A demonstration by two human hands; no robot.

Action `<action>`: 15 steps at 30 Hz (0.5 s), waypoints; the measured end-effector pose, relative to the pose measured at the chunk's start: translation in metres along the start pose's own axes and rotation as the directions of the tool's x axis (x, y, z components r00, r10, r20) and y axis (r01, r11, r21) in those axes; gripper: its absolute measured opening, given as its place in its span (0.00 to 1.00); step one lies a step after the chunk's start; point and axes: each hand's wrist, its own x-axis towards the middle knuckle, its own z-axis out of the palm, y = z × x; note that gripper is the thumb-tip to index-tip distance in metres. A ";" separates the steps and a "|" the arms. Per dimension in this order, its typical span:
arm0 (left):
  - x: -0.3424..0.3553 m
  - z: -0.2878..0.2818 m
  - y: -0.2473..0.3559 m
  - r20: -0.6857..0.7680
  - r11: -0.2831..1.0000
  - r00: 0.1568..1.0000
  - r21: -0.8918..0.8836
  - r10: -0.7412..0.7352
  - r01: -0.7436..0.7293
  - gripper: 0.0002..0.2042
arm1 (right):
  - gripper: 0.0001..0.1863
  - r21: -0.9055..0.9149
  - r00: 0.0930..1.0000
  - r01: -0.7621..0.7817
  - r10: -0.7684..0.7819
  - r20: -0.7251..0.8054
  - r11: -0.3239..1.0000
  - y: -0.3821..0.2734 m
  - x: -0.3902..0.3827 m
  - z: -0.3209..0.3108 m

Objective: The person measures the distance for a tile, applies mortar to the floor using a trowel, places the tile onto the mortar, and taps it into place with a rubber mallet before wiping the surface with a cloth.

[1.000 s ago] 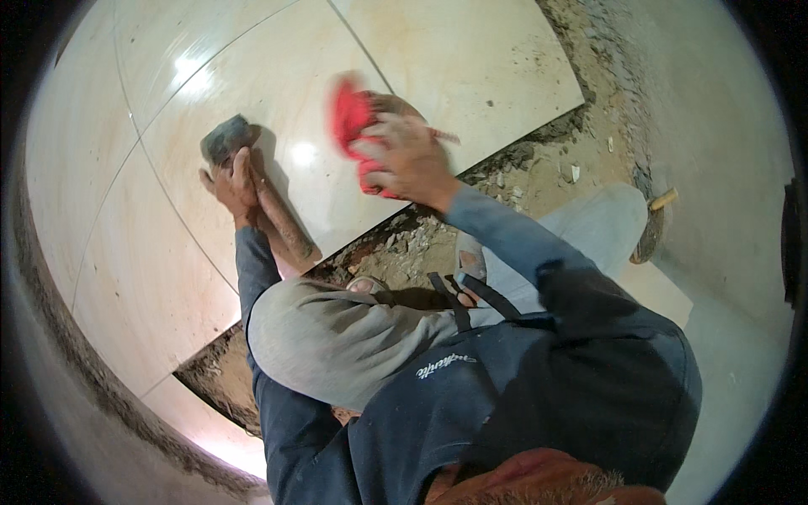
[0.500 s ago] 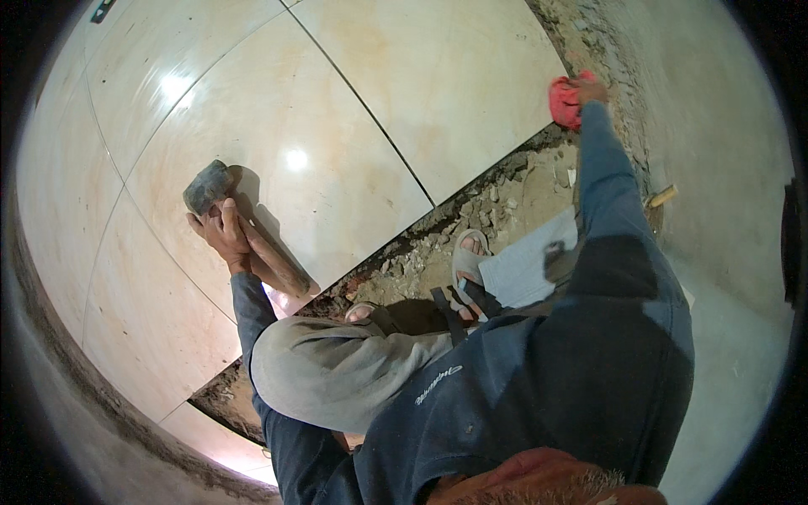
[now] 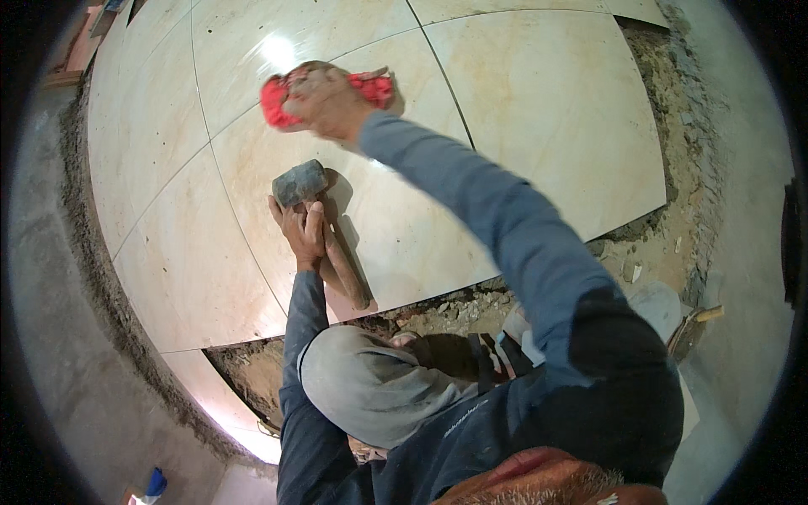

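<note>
Red crumpled cloth (image 3: 282, 94) is gripped by rt hand (image 3: 326, 101) on glossy beige tile (image 3: 539, 118); wood-handled rubber mallet (image 3: 320, 223) is clasped by lt hand (image 3: 301, 233).

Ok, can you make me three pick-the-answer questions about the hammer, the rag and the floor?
1. Where does the mallet lie?
A on the glossy tile
B in the rubble
C on a knee
2. What colour is the rag?
A blue
B red
C white
3. What is the right hand doing?
A hanging empty
B gripping the mallet
C gripping the rag

Answers: 1 A, head and handle rest on the beige tile under the left hand. 2 B, it is bright red. 3 C, its fingers close over the cloth.
</note>
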 end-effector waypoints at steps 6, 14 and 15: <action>-0.008 -0.008 -0.004 -0.018 0.998 1.000 0.059 -0.025 0.026 0.27 | 0.23 -0.176 0.948 -0.210 0.244 0.203 0.962 0.111 0.022 0.013; -0.001 -0.006 0.006 -0.003 0.999 0.999 0.016 -0.049 0.050 0.30 | 0.35 -0.381 0.547 -0.806 0.817 -0.184 0.453 0.383 -0.206 -0.115; 0.002 0.003 0.001 0.018 0.998 0.998 -0.011 -0.054 0.055 0.29 | 0.35 -0.436 0.602 -0.762 0.773 -0.201 0.480 0.419 -0.254 -0.136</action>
